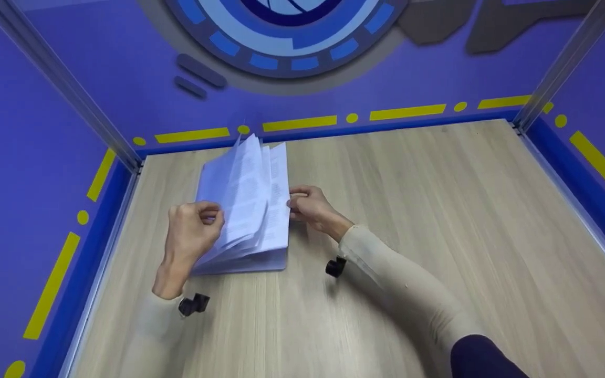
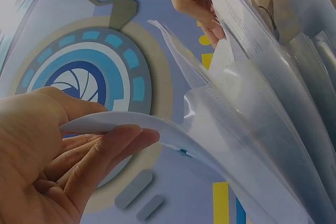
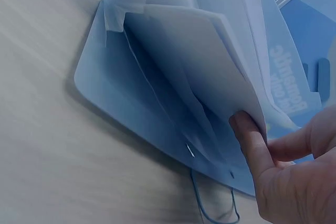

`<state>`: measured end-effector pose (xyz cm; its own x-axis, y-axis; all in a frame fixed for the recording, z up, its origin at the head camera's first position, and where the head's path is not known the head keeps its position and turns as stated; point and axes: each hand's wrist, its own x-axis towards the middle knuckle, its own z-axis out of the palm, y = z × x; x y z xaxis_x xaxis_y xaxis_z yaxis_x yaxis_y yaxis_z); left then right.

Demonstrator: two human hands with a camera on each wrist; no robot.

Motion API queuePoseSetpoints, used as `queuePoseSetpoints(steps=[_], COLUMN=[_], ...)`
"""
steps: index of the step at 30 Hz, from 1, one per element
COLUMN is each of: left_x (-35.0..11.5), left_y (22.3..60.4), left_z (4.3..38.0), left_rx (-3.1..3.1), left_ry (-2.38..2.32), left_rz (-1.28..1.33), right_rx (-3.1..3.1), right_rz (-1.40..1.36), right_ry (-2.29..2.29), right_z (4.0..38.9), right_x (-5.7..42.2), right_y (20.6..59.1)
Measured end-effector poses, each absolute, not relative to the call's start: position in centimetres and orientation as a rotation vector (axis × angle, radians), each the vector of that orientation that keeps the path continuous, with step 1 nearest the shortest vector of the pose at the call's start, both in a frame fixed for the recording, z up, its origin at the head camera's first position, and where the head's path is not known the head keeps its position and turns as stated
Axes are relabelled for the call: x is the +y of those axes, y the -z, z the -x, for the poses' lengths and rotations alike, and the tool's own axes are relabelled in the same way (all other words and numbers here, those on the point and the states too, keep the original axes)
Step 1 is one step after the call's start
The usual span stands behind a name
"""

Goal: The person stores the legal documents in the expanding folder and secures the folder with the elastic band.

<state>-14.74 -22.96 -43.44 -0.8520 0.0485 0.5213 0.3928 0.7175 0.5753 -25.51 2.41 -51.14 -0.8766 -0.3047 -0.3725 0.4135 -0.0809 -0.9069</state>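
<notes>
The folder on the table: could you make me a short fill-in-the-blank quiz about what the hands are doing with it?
1. The folder lies on a ____ table.
2. The left hand holds the folder's ____ cover.
3. The right hand grips the ____ inside the folder.
4. The walls around the table are mostly ____.

Missing words: wooden; blue; pages; purple

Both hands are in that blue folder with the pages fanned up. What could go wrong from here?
1. The left hand holds the front cover bent back; its grip may slip and the folder could snap shut.
2. The right hand pinches only the edges of the fanned sheets, which might crease or tear.
3. The elastic cord hangs loose at the folder's edge and may snag a finger.
</notes>
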Motion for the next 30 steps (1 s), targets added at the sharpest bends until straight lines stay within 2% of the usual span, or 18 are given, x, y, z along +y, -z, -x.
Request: queuePoseSetpoints(steps=[30], left_x=[-23.1], left_y=[43.5], left_z=[14.7], left_rx=[-2.435], left_ry=[0.972], left_rz=[0.357], right_rx=[1.437], right_rz=[-0.152], right_ry=[2.161], right_z=[24.8], right_x=[-2.1], right_y=[52.6])
